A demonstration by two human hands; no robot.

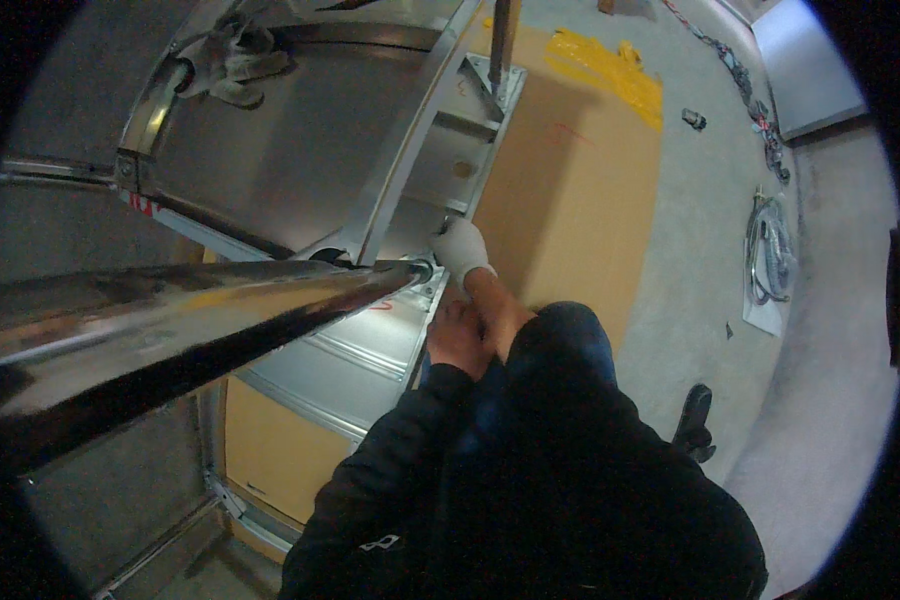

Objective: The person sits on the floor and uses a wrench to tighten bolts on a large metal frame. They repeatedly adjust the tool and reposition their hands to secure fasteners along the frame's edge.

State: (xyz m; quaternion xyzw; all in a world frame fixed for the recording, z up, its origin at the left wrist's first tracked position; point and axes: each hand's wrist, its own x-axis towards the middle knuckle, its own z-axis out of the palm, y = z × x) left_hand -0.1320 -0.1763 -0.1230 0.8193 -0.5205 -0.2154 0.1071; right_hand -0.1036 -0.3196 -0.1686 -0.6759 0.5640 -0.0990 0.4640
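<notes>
My right hand [463,250], in a white glove, is closed at the inner edge of a metal frame [455,160]. A small dark thing shows by its fingertips, too little of it to name. Just below, my bare left hand [458,337] is curled beside my right wrist, near the frame's lower part; what it holds, if anything, is hidden. Close to both hands ends a long, shiny metal tube [220,305], which crosses in from the left. Beyond the frame's rail lies a large sheet-metal panel [310,140] with a curved rim.
Work gloves [232,62] lie on the panel's far left corner. Under the frame, cardboard [570,190] covers the floor, with yellow plastic [600,65] at its far end. To the right are a coiled hose [770,250], a small dark fitting [694,120] and a chain-like cord [735,75].
</notes>
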